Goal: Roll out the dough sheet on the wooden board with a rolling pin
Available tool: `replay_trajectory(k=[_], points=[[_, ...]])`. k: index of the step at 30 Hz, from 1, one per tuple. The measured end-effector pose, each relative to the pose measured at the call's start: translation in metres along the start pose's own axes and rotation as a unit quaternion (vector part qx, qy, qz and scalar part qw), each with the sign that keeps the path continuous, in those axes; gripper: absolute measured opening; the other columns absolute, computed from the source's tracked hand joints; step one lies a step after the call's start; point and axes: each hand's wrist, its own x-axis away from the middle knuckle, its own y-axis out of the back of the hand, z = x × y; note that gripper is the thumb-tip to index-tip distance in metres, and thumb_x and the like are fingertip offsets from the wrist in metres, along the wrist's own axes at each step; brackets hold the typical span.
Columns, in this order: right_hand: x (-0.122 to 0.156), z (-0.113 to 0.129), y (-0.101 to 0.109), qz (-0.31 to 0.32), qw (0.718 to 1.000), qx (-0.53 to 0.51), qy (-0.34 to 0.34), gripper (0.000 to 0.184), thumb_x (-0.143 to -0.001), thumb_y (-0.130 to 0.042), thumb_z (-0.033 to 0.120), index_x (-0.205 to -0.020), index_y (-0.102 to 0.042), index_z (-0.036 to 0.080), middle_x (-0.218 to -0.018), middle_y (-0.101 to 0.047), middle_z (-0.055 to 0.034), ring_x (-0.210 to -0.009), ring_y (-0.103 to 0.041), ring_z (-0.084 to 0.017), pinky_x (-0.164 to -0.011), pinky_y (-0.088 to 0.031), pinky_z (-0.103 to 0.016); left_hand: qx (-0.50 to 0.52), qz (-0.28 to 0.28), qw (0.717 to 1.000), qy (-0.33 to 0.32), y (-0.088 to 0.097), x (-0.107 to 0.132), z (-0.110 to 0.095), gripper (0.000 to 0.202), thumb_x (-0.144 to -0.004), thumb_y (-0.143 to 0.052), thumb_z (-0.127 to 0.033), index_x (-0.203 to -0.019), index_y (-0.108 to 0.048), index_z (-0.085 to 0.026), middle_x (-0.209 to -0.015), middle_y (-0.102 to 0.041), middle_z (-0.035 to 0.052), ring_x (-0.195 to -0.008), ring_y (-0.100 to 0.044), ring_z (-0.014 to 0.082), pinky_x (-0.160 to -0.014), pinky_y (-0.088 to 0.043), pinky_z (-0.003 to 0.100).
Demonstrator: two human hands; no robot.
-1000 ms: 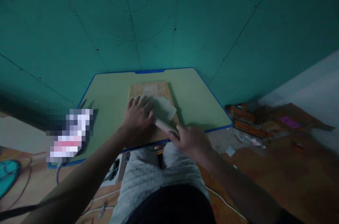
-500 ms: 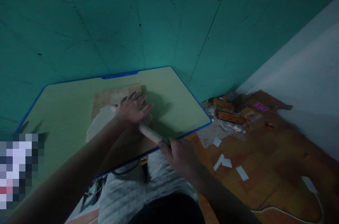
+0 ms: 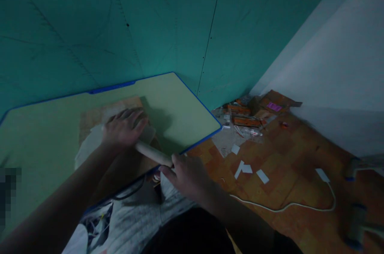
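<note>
A pale rolling pin lies slantwise over a thin, flat sheet of dough. Under the dough is a wooden board, set on a light table with a blue rim. My left hand rests palm down on the pin's far part, its fingers stretched out over it rather than wrapped round. At the near end, by the table's front edge, my right hand is closed round the pin. Both forearms cross the table, and the left one hides part of the dough and board.
A green wall backs the table. On the wooden floor to the right lie white paper pieces, a white cable, plastic-wrapped packages and a cardboard piece. Blurred roller-like objects are at lower right.
The view has swung to the right, so table and hands sit further left in it. Both hands stay on the rolling pin, the left palm over it and the right gripping its end.
</note>
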Motion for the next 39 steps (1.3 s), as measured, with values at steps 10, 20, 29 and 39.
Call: replay_trajectory(k=[10, 20, 29, 39], points=[[0.004, 0.016, 0.014, -0.109, 0.983, -0.006, 0.146, 0.024, -0.091, -0.054, 0.041, -0.094, -0.064, 0.02, -0.092, -0.068, -0.0061, -0.089, -0.063, -0.021, -0.075, -0.048, -0.031, -0.083, 0.005, 0.996, 0.026, 0.003, 0.059, 0.013, 0.047, -0.092, -0.034, -0.027, -0.129, -0.062, -0.016, -0.144, -0.053, 0.0079, -0.136, -0.039, 0.0342, -0.11, -0.03, 0.05], [-0.029, 0.009, -0.017, -0.157, 0.967, 0.002, 0.199, 0.047, -0.09, -0.051, 0.022, -0.136, -0.05, 0.011, -0.131, -0.057, -0.0167, -0.122, -0.05, -0.027, -0.105, -0.043, -0.045, -0.069, -0.04, 0.996, -0.029, -0.019, 0.012, 0.002, 0.034, -0.093, -0.043, -0.034, -0.116, -0.068, -0.029, -0.136, -0.059, 0.007, -0.126, -0.049, 0.0329, -0.1, -0.037, 0.054], [-0.05, -0.016, -0.007, -0.116, 0.982, -0.025, 0.146, 0.039, -0.093, -0.05, 0.036, -0.125, -0.061, 0.016, -0.14, -0.053, -0.0162, -0.129, -0.048, -0.027, -0.105, -0.043, -0.044, -0.015, -0.004, 0.998, 0.061, -0.008, -0.027, -0.027, 0.05, -0.1, -0.025, -0.039, -0.101, -0.069, -0.016, -0.115, -0.068, 0.0135, -0.119, -0.057, 0.0297, -0.091, -0.05, 0.044], [-0.034, 0.006, -0.016, -0.124, 0.964, -0.008, 0.235, 0.058, -0.088, -0.057, 0.03, -0.143, -0.044, 0.017, -0.147, -0.045, -0.0141, -0.138, -0.037, -0.026, -0.114, -0.036, -0.044, -0.039, -0.061, 0.997, -0.036, -0.023, -0.001, -0.001, 0.043, -0.092, -0.035, -0.023, -0.122, -0.065, -0.016, -0.137, -0.057, 0.0138, -0.127, -0.052, 0.0313, -0.1, -0.043, 0.049]])
